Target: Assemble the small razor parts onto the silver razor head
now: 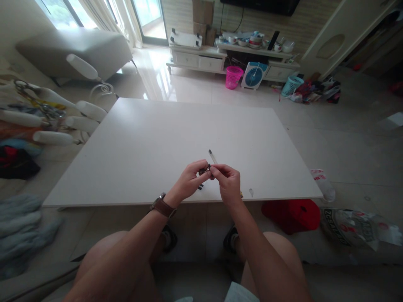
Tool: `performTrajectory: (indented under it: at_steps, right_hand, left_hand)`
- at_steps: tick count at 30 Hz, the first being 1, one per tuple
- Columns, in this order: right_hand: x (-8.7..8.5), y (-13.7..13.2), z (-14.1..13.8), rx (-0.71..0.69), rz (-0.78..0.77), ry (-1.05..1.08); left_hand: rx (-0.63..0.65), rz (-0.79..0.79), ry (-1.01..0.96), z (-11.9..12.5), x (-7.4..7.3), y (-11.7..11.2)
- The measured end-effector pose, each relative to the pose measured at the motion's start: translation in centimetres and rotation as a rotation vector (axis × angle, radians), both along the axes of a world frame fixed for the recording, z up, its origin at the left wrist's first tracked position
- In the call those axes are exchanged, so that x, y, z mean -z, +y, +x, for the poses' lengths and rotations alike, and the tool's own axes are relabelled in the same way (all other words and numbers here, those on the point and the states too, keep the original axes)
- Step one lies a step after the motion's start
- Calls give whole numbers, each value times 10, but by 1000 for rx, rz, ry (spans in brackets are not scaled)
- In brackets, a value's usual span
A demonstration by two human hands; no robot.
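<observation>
Above the near edge of a white table [176,134], my left hand [191,179] and my right hand [227,180] meet at the fingertips. Between them is a small dark object [204,170], too small to name; fingers of both hands are closed on it. A pen-like stick [212,156] with a dark end lies just beyond my right fingers. Beneath my left hand small black pieces [200,187] show in part. To the right of my right hand lies a small clear piece [251,192]. A brass-coloured bit [242,194] is mostly hidden behind my right wrist.
A red stool [291,214] and a printed plastic bag [349,228] are on the floor at the right. White-padded metal rack arms [90,110] reach to the table's left edge. Beyond the table are a pink basket [234,78] and a blue-white fan [254,76].
</observation>
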State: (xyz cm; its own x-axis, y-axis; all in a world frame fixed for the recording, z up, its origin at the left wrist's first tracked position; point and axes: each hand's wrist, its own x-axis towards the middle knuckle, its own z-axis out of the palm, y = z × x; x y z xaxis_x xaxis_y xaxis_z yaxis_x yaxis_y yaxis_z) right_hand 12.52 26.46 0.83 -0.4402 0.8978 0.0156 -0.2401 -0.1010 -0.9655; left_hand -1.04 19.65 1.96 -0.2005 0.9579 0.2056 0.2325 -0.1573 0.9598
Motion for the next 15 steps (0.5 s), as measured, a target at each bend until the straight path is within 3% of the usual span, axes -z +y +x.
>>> performTrajectory:
  at_steps: [5, 15]
  right_hand:
    - [-2, 1, 0, -22, 17, -9]
    - [14, 4, 3, -38, 17, 15]
  left_hand:
    - [-18, 39, 230, -2, -2, -2]
    - [-42, 26, 266, 0, -8, -3]
